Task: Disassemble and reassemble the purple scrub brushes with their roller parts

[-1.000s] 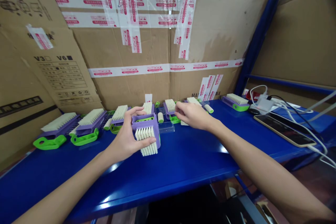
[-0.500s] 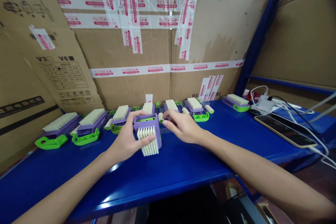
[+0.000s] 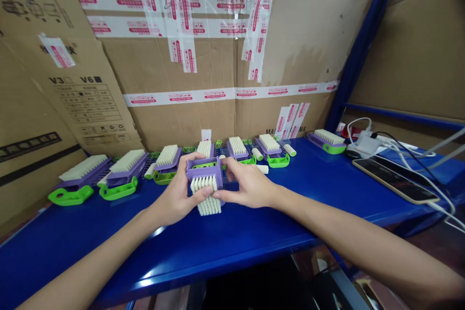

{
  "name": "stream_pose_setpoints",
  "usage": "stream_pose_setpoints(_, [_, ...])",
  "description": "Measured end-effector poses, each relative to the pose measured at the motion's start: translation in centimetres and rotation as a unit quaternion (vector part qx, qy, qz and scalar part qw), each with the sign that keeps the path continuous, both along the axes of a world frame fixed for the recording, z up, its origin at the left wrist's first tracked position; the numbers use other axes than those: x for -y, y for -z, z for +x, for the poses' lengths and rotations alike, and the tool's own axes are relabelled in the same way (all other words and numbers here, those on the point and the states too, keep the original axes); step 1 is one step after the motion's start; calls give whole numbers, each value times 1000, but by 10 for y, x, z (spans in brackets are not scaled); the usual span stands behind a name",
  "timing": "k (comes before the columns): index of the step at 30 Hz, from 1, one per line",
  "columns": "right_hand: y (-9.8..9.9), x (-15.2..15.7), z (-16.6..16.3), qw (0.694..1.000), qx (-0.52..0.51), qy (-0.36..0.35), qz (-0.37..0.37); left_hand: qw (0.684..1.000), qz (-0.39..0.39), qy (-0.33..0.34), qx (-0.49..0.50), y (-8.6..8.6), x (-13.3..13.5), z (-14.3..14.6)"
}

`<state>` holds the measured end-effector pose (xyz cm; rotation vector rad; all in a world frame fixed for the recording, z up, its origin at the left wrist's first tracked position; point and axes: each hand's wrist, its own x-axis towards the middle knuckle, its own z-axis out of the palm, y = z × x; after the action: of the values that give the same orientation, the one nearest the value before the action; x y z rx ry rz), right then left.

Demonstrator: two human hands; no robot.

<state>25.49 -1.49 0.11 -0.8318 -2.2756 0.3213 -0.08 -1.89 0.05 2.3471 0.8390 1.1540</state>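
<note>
Gripping one purple brush (image 3: 205, 180), both hands (image 3: 214, 189) hide its sides, perhaps a roller.

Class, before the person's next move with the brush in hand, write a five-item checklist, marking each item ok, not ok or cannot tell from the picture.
1. Left hand grips the purple brush: ok.
2. Right hand closed on the brush's right side: ok.
3. Bristles face the camera: ok.
4. Any small part pinched inside the right hand's fingers: cannot tell.
5. Loose white roller lies on the blue table beside the right hand: ok.
6. Phone lies apart from both hands: ok.
</note>
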Motion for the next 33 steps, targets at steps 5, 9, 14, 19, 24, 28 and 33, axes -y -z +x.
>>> stream_pose_setpoints(5, [1,0,-1,1000,0,6,-11,1000,8,-1,-3,1,2,1])
stream_pose_setpoints(9, [1,1,-2,1000,-11,3,-15,1000,-5,8,-5,1,1,-1])
stream_pose_setpoints(14, [1,1,-2,999,-28,-6,-22,1000,-20,8,2,1,-1,-2])
stream_pose_setpoints(19, [0,1,-3,999,-37,-13,-36,999,-32,2,4,1,-1,-1])
stream_pose_setpoints(24, [0,0,-2,998,-37,-30,-39,1000,-29,-2,-3,3,-3,-2])
stream_pose_setpoints(28, [-1,1,-1,998,-30,-38,-39,1000,-20,-6,-2,3,-3,-2])
stream_pose_setpoints(33, [-2,2,0,999,-15,-22,-35,999,-31,-14,-6,1,-1,-1])
